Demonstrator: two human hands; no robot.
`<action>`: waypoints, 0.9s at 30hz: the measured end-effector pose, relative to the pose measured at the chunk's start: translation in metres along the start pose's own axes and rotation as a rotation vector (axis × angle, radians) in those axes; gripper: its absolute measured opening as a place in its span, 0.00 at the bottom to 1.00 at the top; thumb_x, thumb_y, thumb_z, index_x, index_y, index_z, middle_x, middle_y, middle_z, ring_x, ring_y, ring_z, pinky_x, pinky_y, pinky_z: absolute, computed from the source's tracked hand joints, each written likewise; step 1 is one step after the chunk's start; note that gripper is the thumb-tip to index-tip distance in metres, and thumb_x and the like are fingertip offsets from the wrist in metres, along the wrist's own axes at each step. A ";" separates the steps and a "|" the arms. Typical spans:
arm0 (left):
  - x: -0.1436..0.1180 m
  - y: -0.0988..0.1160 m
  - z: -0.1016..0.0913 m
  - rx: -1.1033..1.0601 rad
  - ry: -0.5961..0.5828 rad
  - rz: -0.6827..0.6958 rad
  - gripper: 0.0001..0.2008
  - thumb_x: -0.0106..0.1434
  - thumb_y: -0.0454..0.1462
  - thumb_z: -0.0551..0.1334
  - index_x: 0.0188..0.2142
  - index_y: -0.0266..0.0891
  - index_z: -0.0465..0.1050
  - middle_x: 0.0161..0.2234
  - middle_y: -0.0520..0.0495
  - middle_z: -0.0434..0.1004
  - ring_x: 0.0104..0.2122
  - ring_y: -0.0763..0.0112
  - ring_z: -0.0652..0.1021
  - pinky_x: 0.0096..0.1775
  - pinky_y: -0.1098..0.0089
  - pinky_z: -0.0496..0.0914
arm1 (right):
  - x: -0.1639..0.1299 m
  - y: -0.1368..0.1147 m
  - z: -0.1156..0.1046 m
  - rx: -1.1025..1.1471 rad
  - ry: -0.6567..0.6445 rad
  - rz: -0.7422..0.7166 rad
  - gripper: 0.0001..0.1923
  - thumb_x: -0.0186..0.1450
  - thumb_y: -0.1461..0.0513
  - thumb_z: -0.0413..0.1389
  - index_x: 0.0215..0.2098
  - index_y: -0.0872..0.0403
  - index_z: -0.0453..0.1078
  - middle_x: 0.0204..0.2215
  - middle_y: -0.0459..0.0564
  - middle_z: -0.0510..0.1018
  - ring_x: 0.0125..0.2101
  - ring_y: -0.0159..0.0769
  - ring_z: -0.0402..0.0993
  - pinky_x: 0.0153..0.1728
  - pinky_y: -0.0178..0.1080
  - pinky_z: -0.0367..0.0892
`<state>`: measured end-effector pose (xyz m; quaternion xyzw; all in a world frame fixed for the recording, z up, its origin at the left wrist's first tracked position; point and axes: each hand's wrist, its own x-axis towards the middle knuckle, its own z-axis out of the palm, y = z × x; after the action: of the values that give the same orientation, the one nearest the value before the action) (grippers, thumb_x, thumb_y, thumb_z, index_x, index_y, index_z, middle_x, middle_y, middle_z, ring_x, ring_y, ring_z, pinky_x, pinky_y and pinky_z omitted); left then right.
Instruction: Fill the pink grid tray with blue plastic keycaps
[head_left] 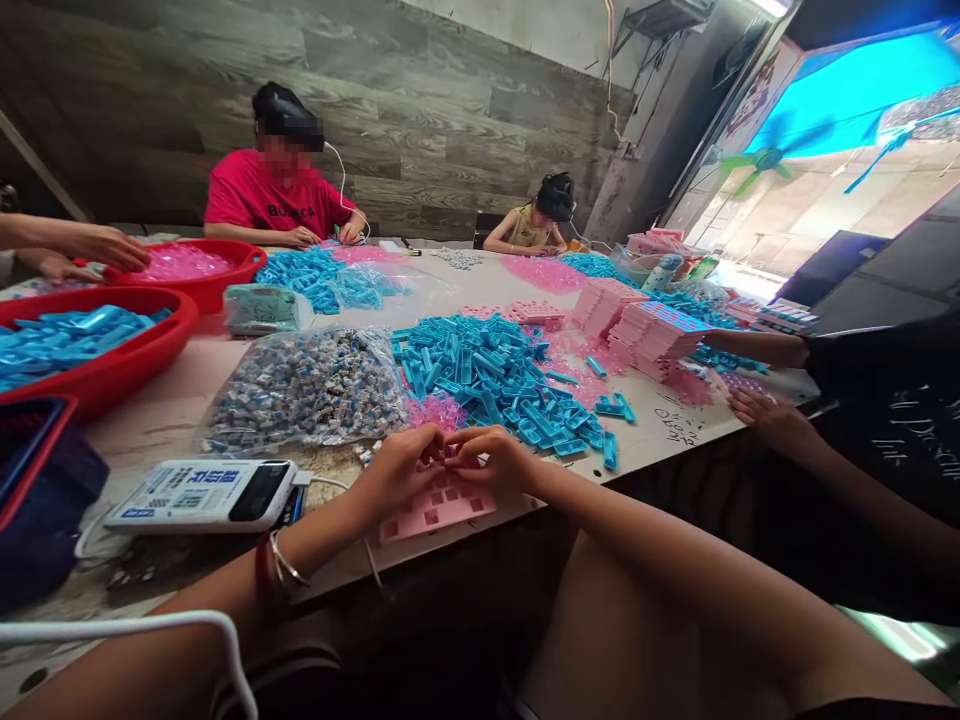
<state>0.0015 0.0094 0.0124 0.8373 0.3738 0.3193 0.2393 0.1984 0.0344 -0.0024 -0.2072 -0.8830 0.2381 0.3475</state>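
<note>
My left hand (399, 468) and my right hand (495, 462) meet at the table's near edge, fingertips pinched together. Whatever sits between the fingers is too small to make out. Under them lies a pink plastic panel with square holes (439, 510), partly covered by both hands. Just beyond is a heap of blue plastic pieces (487, 370), long and trough-shaped. Clear pink bits (435, 410) lie right behind my fingers. To the left, a clear plastic bag (315, 385) is full of small grey, white and blue parts.
A white power bank (202, 495) with a cable lies left of my arm. Red basins (176, 335) stand at the far left. Stacked pink panels (652, 335) rise at the right, near a co-worker's hand (776, 420). Two people sit across the table.
</note>
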 end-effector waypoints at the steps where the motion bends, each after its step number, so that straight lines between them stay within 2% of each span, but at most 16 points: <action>1: 0.001 -0.001 0.000 -0.003 -0.005 0.004 0.05 0.56 0.30 0.60 0.31 0.38 0.64 0.27 0.53 0.72 0.27 0.73 0.72 0.30 0.74 0.64 | -0.001 0.001 0.000 0.007 0.003 -0.003 0.06 0.59 0.66 0.58 0.24 0.57 0.74 0.38 0.54 0.78 0.34 0.35 0.77 0.33 0.33 0.71; 5: 0.002 -0.002 -0.001 0.020 -0.028 0.010 0.07 0.55 0.29 0.60 0.31 0.38 0.63 0.28 0.52 0.72 0.27 0.73 0.72 0.30 0.74 0.64 | -0.003 0.001 0.002 0.030 0.019 -0.011 0.09 0.60 0.65 0.58 0.22 0.57 0.72 0.37 0.55 0.79 0.35 0.36 0.77 0.34 0.34 0.71; 13: 0.002 0.004 0.000 0.082 -0.021 -0.009 0.06 0.54 0.27 0.58 0.29 0.38 0.64 0.25 0.53 0.71 0.26 0.73 0.71 0.28 0.74 0.62 | -0.006 -0.001 0.008 0.029 0.026 0.080 0.09 0.60 0.64 0.57 0.22 0.56 0.71 0.37 0.54 0.79 0.40 0.37 0.76 0.40 0.37 0.71; 19: -0.003 0.004 0.002 0.222 -0.029 0.032 0.04 0.59 0.29 0.56 0.31 0.38 0.64 0.29 0.48 0.71 0.30 0.68 0.72 0.31 0.71 0.63 | -0.002 -0.007 0.006 0.033 0.035 0.052 0.09 0.60 0.66 0.56 0.21 0.56 0.70 0.34 0.52 0.79 0.37 0.35 0.76 0.37 0.35 0.71; 22: -0.004 0.001 0.005 0.265 -0.042 0.057 0.04 0.61 0.30 0.55 0.33 0.38 0.65 0.31 0.47 0.72 0.32 0.66 0.73 0.33 0.69 0.64 | 0.000 -0.006 0.005 0.037 0.033 0.093 0.10 0.59 0.67 0.56 0.20 0.56 0.69 0.34 0.52 0.79 0.36 0.35 0.76 0.36 0.34 0.70; 27: -0.004 -0.004 0.008 0.261 -0.038 0.075 0.05 0.61 0.31 0.55 0.37 0.38 0.67 0.34 0.45 0.75 0.35 0.65 0.74 0.36 0.68 0.66 | 0.001 -0.003 0.007 0.016 0.010 0.156 0.09 0.58 0.67 0.58 0.20 0.58 0.69 0.32 0.51 0.79 0.30 0.32 0.75 0.31 0.32 0.69</action>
<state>0.0037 0.0073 0.0029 0.8805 0.3761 0.2610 0.1231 0.1922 0.0310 -0.0049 -0.2740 -0.8604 0.2703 0.3340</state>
